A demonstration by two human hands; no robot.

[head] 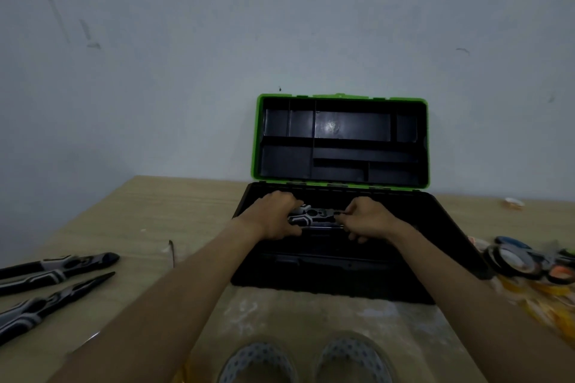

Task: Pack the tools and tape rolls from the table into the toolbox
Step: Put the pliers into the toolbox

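shoes below; both hands grip pliers in toolbox.

The handles of the two black-and-grey pliers at the left edge of the light wooden table are cut off by the picture's edge. The grey-and-black tool inside the open black toolbox is largely hidden by both hands; its kind cannot be told. The pile of dark tape rolls at the right edge is blurred and partly cut off.
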